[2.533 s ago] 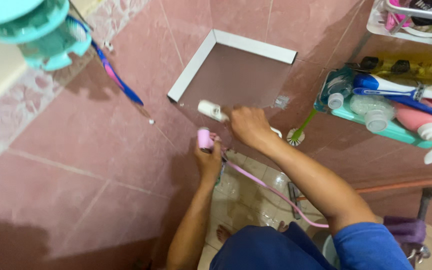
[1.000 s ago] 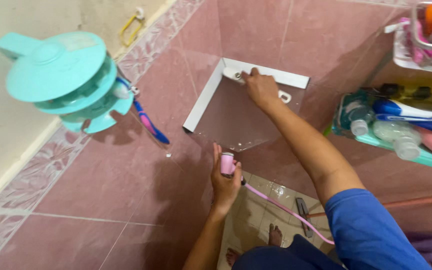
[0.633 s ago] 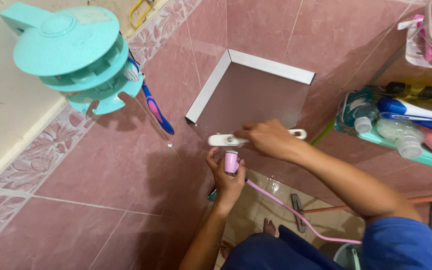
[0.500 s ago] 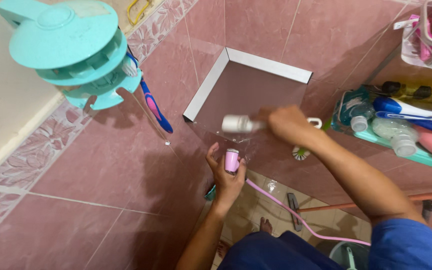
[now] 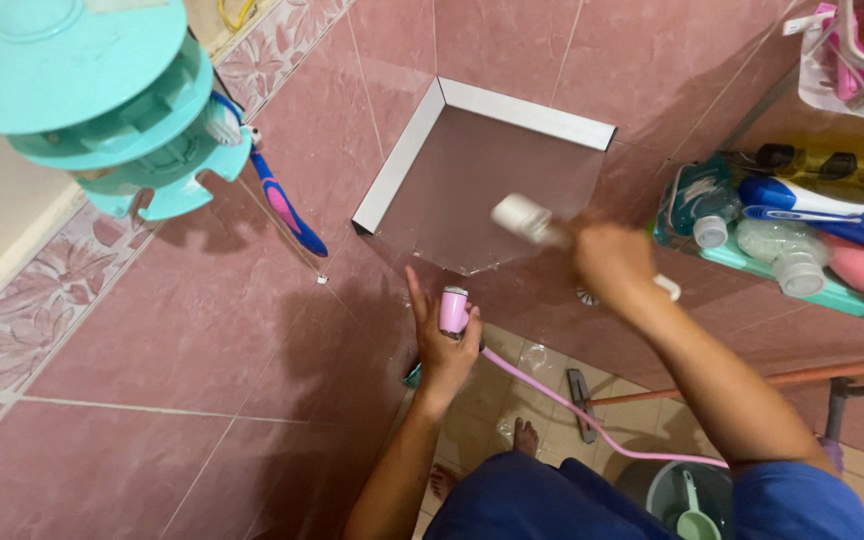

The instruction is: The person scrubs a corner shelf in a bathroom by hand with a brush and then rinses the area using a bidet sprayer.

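We hold a white brush (image 5: 532, 222) in our right hand (image 5: 612, 265), fingers closed round its handle; the head is blurred and sits in front of the corner shelf (image 5: 482, 170), just off its front edge. Whether it touches the shelf we cannot tell. The handle end pokes out past the hand on the right side.

Our left hand (image 5: 444, 345) is below the shelf, fingers wrapped round a pink spray head (image 5: 453, 310), thumb up along the wall side. A pink hose (image 5: 572, 410) runs from the spray head down and to the right towards our lap.

The shelf is grey with a white rim, set into the corner of pink wall tiles (image 5: 202, 330).

Upper left: a teal toothbrush holder (image 5: 92, 110) on the wall, with a blue and pink toothbrush (image 5: 287, 210) hanging from it.

Right: a teal rack (image 5: 802, 290) with bottles and tubes lying in it, well apart from the right hand. A white wire basket (image 5: 852, 70) is above it.

Below: beige floor tiles (image 5: 552, 380), a bare foot (image 5: 525, 436), a bucket (image 5: 687, 495) with a green scoop inside.
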